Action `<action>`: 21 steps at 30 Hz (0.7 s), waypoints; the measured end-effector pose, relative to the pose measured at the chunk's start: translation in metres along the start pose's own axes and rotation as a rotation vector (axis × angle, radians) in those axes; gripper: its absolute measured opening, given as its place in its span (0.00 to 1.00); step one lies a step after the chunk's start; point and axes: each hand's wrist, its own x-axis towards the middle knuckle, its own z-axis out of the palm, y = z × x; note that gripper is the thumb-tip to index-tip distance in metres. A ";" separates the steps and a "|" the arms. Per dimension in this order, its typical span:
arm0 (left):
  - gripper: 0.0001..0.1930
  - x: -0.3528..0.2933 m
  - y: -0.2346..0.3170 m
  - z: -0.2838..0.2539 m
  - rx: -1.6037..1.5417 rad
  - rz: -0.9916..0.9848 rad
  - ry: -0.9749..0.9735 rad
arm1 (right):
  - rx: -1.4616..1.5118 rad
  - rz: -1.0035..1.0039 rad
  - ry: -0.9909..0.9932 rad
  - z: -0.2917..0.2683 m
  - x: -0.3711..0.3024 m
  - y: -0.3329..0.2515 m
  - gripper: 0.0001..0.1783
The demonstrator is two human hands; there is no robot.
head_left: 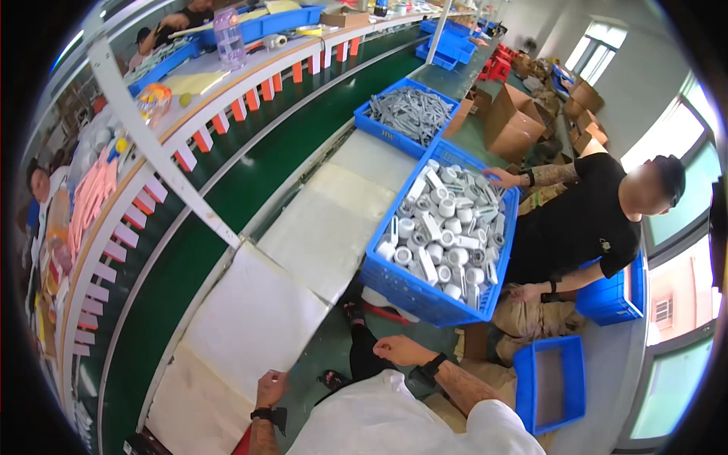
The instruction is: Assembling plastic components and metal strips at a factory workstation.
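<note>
My left hand (271, 388) hovers by the near edge of the white-covered worktable (246, 315), its fingers curled in and no object showing in them. In front of my body my right hand (403, 350) is loosely closed, with nothing visible in it. Ahead and to the right stands a large blue crate (406, 292) heaped with white and grey plastic parts (447, 239), each with a round head and a flat handle. Behind it, a shallower blue bin (390, 136) is filled with flat grey plastic pieces (409, 114). Neither of my hands touches the containers.
A co-worker in black (576, 216) stands at the crate's right, one hand at its rim. An empty blue bin (550, 387) sits low at my right. Cardboard boxes (516, 125) pile up behind. A white post (155, 140) rises at the table's left, beside a green conveyor (250, 159).
</note>
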 end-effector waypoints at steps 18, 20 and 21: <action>0.47 0.240 0.197 0.104 0.598 0.333 -0.034 | -0.938 0.184 1.107 -0.499 0.521 0.081 0.21; 0.48 0.237 0.180 0.098 0.590 0.392 -0.030 | -0.926 0.204 1.029 -0.512 0.544 0.077 0.18; 0.49 0.235 0.178 0.094 0.580 0.467 -0.040 | -0.924 0.241 0.959 -0.517 0.551 0.076 0.16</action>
